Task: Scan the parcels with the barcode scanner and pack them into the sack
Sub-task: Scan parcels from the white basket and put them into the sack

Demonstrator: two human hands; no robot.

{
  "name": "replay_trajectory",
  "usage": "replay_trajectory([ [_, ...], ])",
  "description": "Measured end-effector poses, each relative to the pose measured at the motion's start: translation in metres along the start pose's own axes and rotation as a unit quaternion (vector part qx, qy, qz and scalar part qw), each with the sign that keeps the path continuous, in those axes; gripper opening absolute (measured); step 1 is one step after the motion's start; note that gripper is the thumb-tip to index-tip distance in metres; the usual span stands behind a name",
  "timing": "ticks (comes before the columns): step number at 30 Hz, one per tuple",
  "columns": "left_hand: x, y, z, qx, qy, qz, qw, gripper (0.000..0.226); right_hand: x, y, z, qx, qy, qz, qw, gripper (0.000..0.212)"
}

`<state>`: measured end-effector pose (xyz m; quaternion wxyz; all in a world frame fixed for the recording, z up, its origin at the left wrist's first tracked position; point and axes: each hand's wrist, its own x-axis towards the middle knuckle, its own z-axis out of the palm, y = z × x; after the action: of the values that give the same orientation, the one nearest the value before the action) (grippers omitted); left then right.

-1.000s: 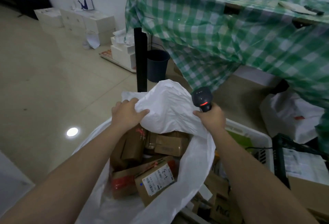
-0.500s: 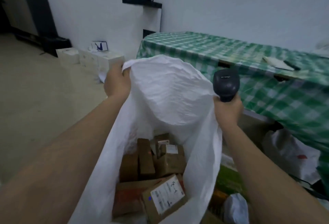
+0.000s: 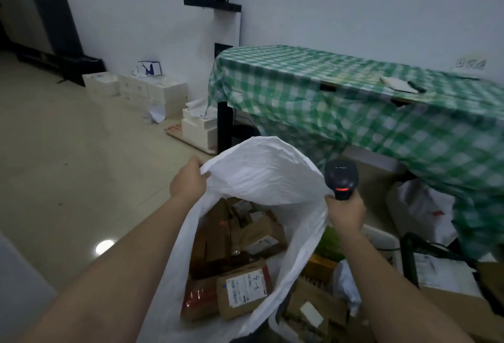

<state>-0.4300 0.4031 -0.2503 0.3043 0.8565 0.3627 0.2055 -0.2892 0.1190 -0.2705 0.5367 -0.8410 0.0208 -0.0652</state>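
Sack (image 3: 261, 173) of parcels (image 3: 242, 291), checked table (image 3: 354, 102) beyond, white boxes (image 3: 152, 91) by wall

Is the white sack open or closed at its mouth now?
Open. The left hand and right hand hold the sack rim apart, showing the parcels inside.

The sack (image 3: 261, 176) stands with its mouth wide open between the left hand (image 3: 188, 183) and the right hand (image 3: 345, 213), which grip its rim. Cardboard parcels (image 3: 240, 247) fill its bottom, so room remains only above them. Far right, the table (image 3: 354, 91) with its green checked cloth blocks the way. Near right, more boxes (image 3: 313, 307) crowd against the sack. To the left the floor (image 3: 68, 165) lies open — white cartons (image 3: 152, 91) line only the far wall.
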Motion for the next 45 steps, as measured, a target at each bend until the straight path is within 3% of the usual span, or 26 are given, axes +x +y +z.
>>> replay_trajectory([
  [5,-0.016,0.008,0.0,0.009,-0.061,0.02,0.998,0.063,-0.008,0.004,-0.018,-0.011,-0.015,-0.008,1.0,0.033],
  [9,-0.032,0.029,0.002,0.024,-0.018,0.065,0.997,0.057,-0.022,0.002,-0.048,-0.016,-0.053,-0.034,0.998,0.032],
  [14,-0.06,0.071,0.022,0.053,0.054,0.184,0.98,0.054,-0.046,0.012,-0.11,-0.089,-0.087,-0.078,0.989,0.022],
  [22,-0.143,0.141,0.089,-0.069,-0.069,0.299,0.949,0.038,-0.07,0.055,-0.197,-0.225,-0.094,-0.073,0.967,0.019],
  [31,-0.201,0.17,0.205,0.041,-0.217,0.426,0.877,0.036,-0.044,0.138,-0.213,-0.134,-0.011,0.047,0.99,0.016],
  [36,-0.21,0.162,0.28,0.085,-0.3,0.388,0.867,0.039,-0.001,0.172,-0.193,-0.106,-0.019,0.092,0.99,0.025],
  [45,-0.189,0.128,0.413,0.099,-0.328,0.177,0.923,0.064,0.066,0.232,-0.137,-0.052,-0.015,0.107,0.993,0.022],
])
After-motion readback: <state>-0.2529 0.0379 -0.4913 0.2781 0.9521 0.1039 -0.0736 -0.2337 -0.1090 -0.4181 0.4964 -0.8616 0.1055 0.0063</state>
